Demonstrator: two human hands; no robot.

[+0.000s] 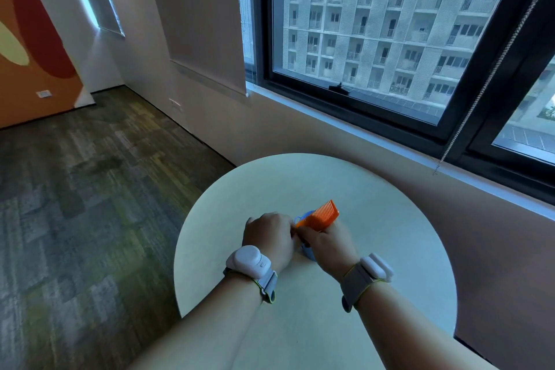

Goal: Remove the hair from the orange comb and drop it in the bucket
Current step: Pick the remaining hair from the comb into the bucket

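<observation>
Orange comb (pixel 319 215) held up over the middle of a round, pale counter (pixel 390 249), teeth pointing away and to the left, far end tilted upward to the right. Gripped at its near end by the right hand (pixel 327 245), fingers curled round the spine. Left hand (pixel 268 236) brought in against the comb's near end, fingers curled inward with the tips meeting the right hand's; pinching at the teeth or at hair there, cannot tell which, since the fingertips are hidden. No hair resolvable on the comb at this size.

Small blue bucket (pixel 306 218) directly below and behind both hands, standing on the counter; only a slice of blue rim beside the comb and a bit of blue lower wall between the wrists visible, the rest covered by the hands.

White sensor units strapped on grey bands at both wrists (pixel 249 261). Forearms bare, reaching in from the bottom edge.

Beyond the counter, a dark-framed window (pixel 390 39) with a beaded blind cord (pixel 480 84) hanging at its right, a lowered roller blind (pixel 204 24) to the left, and mottled grey-green carpet (pixel 90 189) over the floor.
</observation>
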